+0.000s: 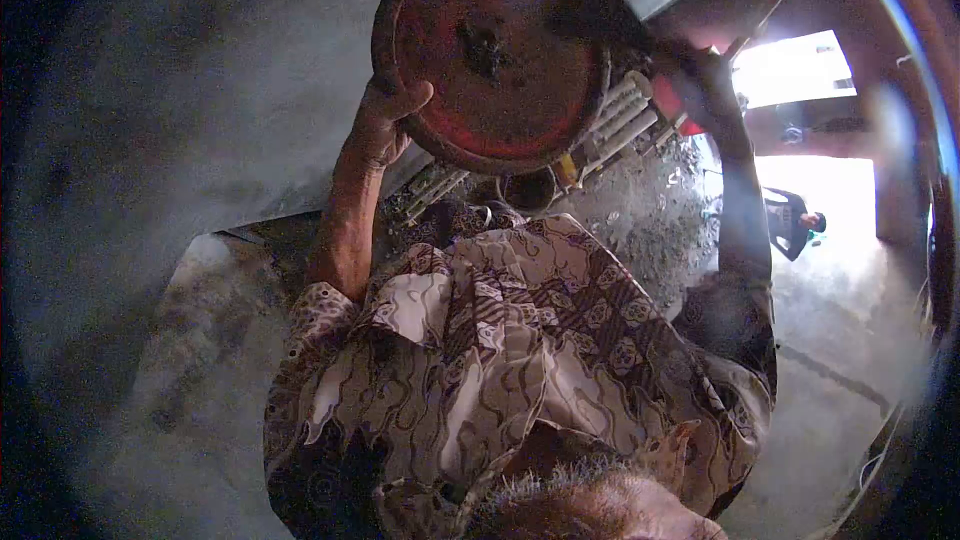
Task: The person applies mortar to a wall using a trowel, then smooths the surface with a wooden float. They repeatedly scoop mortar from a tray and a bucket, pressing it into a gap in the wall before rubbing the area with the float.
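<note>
My left hand (394, 118) grips the lower left edge of a round, reddish-brown disc (470, 90), its thumb on the face. The disc has a raised dark rim and a rough dark spot in the middle, and is held up in front of me. At its right side my right hand (692, 68) is dark and blurred. A dark, flat object (600, 15) reaches from that hand over the upper right of the disc. It looks held, but I cannot make out its kind.
Pale rods or tubes (625, 120) lie behind the disc, beside a red thing (675, 105). Grey rubble (650, 210) covers the floor below them. To the right, a person in dark clothes (790, 220) is near a bright opening. A grey wall (230, 60) rises at left.
</note>
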The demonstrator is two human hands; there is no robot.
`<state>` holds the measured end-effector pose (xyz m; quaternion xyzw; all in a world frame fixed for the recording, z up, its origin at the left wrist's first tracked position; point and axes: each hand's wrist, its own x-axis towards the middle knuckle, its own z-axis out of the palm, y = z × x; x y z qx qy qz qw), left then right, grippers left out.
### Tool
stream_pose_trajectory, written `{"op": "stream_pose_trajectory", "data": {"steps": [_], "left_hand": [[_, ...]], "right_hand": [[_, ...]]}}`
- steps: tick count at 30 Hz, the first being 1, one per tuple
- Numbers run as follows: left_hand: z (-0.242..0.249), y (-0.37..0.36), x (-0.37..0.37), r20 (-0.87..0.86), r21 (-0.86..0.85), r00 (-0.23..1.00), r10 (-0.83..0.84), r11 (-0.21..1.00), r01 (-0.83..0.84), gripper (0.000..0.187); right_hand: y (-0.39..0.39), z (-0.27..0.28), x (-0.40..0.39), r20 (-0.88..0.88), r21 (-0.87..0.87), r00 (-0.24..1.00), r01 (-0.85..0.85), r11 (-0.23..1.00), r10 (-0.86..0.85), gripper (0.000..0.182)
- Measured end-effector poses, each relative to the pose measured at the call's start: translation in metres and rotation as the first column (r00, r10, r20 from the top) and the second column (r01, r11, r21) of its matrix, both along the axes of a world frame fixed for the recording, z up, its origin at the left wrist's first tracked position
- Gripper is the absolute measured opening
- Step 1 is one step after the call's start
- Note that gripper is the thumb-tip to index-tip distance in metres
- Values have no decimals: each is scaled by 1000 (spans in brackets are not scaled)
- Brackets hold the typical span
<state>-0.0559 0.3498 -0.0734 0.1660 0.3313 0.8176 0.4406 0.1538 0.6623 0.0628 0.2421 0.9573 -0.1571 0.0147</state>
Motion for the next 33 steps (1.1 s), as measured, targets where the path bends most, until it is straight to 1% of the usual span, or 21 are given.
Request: {"op": "stream_pose_trajectory", "data": {"steps": [2, 3, 5, 6, 8, 11, 14, 16, 18, 19, 20, 21, 22, 23, 24, 25, 27, 29, 30, 31, 33], "left_hand": [[-5, -5, -8, -73, -44, 997, -12, 999, 9, 70], [-7, -6, -11, -141, -91, 990, -30, 996, 17, 71], [-7, -3, -9, -167, -78, 985, -47, 996, 34, 66], [-7, -2, -9, -190, -73, 980, -53, 997, 39, 62], [-4, -2, -13, -275, -179, 954, -121, 981, 72, 56], [12, 9, -5, -352, -264, 918, -185, 960, 92, 46], [20, 12, -7, -344, -290, 923, -174, 954, 72, 41], [16, 9, -7, -322, -265, 933, -159, 961, 72, 45], [32, 18, 13, -307, -195, 915, -262, 958, 208, 47], [52, 21, 28, -342, -383, 916, -211, 921, 69, 52], [65, 22, 40, -404, -536, 899, -169, 840, -83, 58], [26, 16, 27, -427, -443, 875, -229, 897, 18, 61], [-32, 9, -3, -450, -348, 853, -263, 932, 103, 64], [-72, -3, -28, -567, -423, 771, -290, 906, 29, 65], [-92, -7, -46, -673, -477, 674, -305, 875, -80, 66], [-69, 3, -38, -680, -472, 660, -318, 880, -62, 66], [-7, 14, -4, -335, -566, 881, -334, 819, 95, 63], [-8, 9, -13, -312, -635, 875, -370, 766, 97, 61], [-17, 7, -19, -286, -679, 870, -402, 726, 112, 60], [-24, -4, -18, -285, -684, 868, -407, 721, 114, 60], [-35, -7, -19, -363, -586, 893, -267, 810, 4, 60]], "right_hand": [[17, -63, 43, -212, -574, 968, -13, 819, -133, 27], [-24, -33, 31, 224, -421, 952, 287, 860, -209, 26], [-41, -58, 44, 198, -147, 978, -28, 989, 58, 23], [-48, -72, 44, 190, -147, 981, -15, 989, 43, 23], [-61, -95, 38, -417, -230, 895, -275, 934, 161, 26], [-68, -96, 24, -237, -426, 966, -7, 905, -104, 29], [-64, -109, 6, -348, -417, 931, -45, 908, -113, 27], [-63, -115, -4, -243, -499, 965, -35, 866, -101, 29], [-75, -110, -21, -20, -389, 986, 146, 909, -167, 28], [-76, -129, -24, -217, -289, 974, -5, 957, -60, 29], [-79, -127, -27, -240, -431, 963, 11, 902, -126, 28], [-76, -157, -31, -502, -332, 864, -143, 933, -46, 29], [-84, -149, -35, -405, -369, 911, -86, 926, -77, 30], [-68, -195, -44, -648, -273, 761, -270, 923, 31, 30], [-74, -186, -43, -628, -400, 775, -250, 882, -65, 27], [-79, -181, -43, -635, -393, 768, -231, 890, -81, 27], [-89, -172, -38, -541, -443, 826, -118, 889, -160, 26], [-98, -155, -24, -549, -340, 823, -60, 938, -146, 27], [-105, -138, -16, -440, -556, 835, 36, 830, -330, 26], [-113, -138, -8, -439, -562, 833, 38, 826, -337, 26], [-114, -149, 2, -637, -601, 655, -93, 793, -406, 26]]}}
